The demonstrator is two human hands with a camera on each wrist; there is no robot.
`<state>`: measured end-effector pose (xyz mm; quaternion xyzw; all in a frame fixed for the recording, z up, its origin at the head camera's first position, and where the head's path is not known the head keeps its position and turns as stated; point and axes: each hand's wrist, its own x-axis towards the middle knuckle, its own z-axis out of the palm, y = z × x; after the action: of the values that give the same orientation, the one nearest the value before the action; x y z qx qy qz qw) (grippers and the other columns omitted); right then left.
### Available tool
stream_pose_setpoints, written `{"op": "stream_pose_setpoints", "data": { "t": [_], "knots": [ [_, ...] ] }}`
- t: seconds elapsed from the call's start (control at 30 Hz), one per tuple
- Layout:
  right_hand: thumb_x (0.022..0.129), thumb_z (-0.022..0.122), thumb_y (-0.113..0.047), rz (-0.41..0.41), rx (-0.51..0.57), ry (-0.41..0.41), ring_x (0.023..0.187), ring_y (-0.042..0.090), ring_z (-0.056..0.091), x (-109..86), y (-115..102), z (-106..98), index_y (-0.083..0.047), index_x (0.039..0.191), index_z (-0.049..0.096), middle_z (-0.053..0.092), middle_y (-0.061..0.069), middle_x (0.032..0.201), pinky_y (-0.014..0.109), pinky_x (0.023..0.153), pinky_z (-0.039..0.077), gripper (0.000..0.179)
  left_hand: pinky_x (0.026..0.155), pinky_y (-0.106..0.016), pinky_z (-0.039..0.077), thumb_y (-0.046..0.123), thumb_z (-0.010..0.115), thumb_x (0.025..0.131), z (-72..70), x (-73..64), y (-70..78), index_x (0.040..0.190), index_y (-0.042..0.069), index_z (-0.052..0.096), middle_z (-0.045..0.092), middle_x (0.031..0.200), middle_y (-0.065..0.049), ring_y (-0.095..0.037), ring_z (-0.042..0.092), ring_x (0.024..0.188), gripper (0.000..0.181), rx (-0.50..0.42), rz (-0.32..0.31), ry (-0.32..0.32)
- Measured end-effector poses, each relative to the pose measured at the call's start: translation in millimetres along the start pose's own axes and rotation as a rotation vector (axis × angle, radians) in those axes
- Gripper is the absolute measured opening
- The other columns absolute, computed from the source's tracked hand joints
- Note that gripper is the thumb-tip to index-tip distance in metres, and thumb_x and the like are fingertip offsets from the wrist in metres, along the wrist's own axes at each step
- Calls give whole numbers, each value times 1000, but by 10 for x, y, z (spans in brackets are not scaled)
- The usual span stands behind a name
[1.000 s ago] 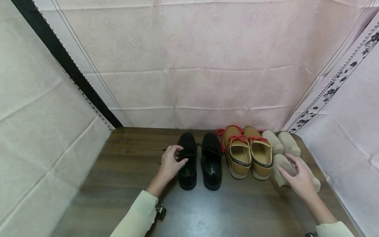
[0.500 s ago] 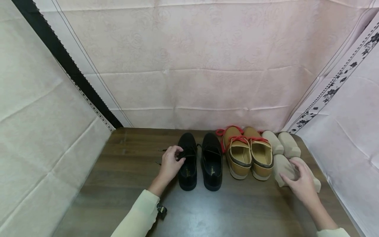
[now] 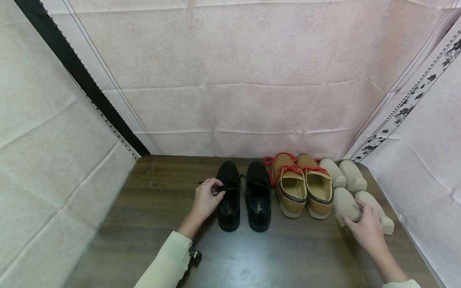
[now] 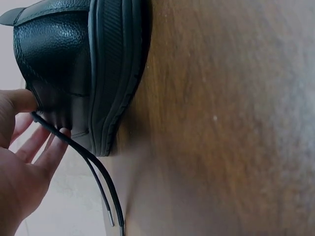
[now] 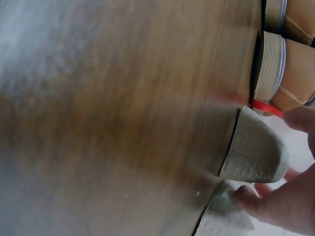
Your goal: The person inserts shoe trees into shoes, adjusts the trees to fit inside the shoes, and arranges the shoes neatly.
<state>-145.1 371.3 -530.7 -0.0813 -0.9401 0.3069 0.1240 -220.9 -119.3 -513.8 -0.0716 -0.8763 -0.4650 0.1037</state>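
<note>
Side by side on the wooden surface stand two black lace-up shoes, the left black shoe [image 3: 229, 218] and the right black shoe [image 3: 258, 218]. My left hand [image 3: 203, 202] holds the left one at its laced upper, thumb and fingers bent against it. Loose black laces [image 4: 109, 186] hang past those fingers in the left wrist view. At the right, my right hand [image 3: 369, 228] grips a pale moulded shoe insert [image 3: 343, 202], thumb on one side and fingers on the other. A second insert [image 3: 375, 209] lies just right of it, near the fingers.
Tan shoes [image 3: 292, 200] with red laces stand between the black pair and the inserts. Two more pale inserts [image 3: 351, 176] lie behind the gripped one. Cloth-covered walls [image 3: 230, 108] enclose the wooden surface [image 3: 158, 216] at the back and both sides.
My right hand has come down and closed round the near-left insert. The insert beside it has shifted slightly right. The left hand and the shoes have hardly moved.
</note>
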Motion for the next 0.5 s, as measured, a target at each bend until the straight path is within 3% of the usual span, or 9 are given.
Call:
{"op": "stream_pose_setpoints", "data": {
  "t": [0.3,0.5],
  "knots": [
    [93,71,-18,56,-31,-59,124,62,33,-11,35,42,19,144,34,38,46,137,73,96,34,72,86,-33,62,4,80,88,-31,4,-29,106,13,69,67,110,-7,-25,70,103,23,-11,-15,-33],
    [95,69,-18,122,-21,-101,126,64,28,-10,18,30,18,146,30,28,53,138,76,95,35,74,86,-32,62,3,80,89,-33,-11,-30,107,13,69,67,109,-6,-25,70,103,23,-12,-16,-35]
  ]
}}
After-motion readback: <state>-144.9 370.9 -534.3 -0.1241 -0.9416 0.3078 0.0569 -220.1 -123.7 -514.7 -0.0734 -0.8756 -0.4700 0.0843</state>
